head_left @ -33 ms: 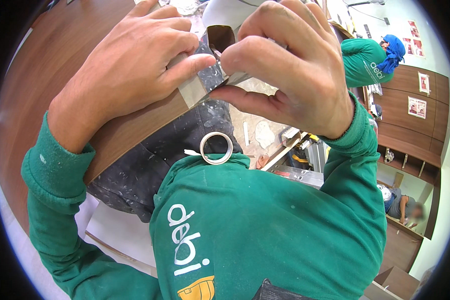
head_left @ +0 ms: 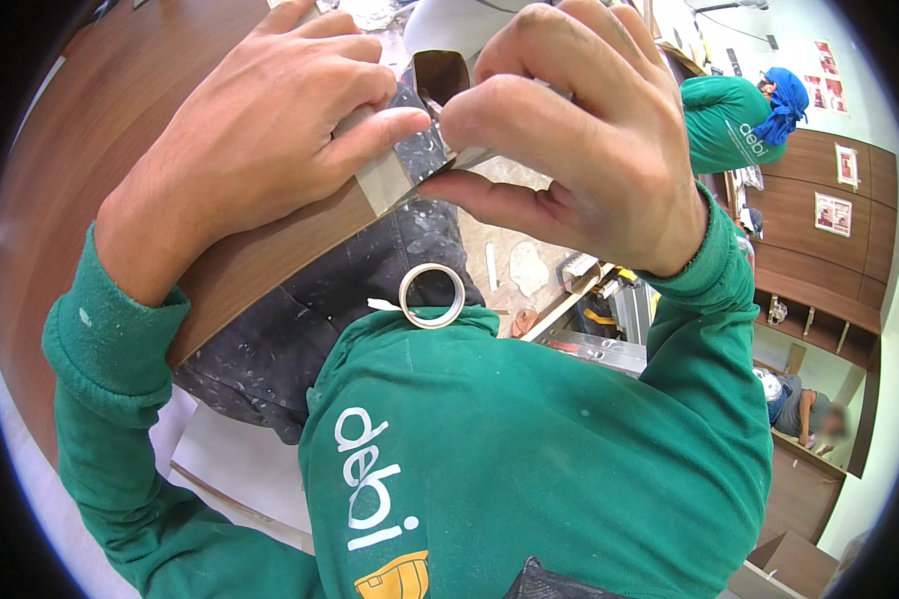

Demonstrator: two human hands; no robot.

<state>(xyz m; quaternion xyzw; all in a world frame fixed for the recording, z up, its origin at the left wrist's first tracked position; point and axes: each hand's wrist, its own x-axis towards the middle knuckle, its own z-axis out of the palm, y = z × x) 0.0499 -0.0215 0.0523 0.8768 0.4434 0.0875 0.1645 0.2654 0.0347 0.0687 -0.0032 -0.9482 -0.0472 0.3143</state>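
Observation:
My left hand [head_left: 270, 140] lies over a brown wood-grain panel [head_left: 100, 110], its fingers apart and the thumb stretched toward the panel's corner. A pale band [head_left: 385, 182] crosses the panel's edge below that thumb. Just beside it is a speckled grey strip [head_left: 422, 152]. My right hand [head_left: 589, 150] is closed at the corner, thumb and forefinger brought together around a thin edge there. The fingers mostly hide what they grip. A tape roll [head_left: 432, 296] with a loose white end rests against my green top and dark, paint-spotted trousers.
A dark brown, pale-rimmed opening [head_left: 440, 76] shows beyond the fingers. Tools and a metal rail [head_left: 619, 351] lie to the right. One co-worker in green with a blue head covering [head_left: 734, 120] stands at the upper right; another person [head_left: 804, 409] is lower, by brown cabinets [head_left: 819, 195].

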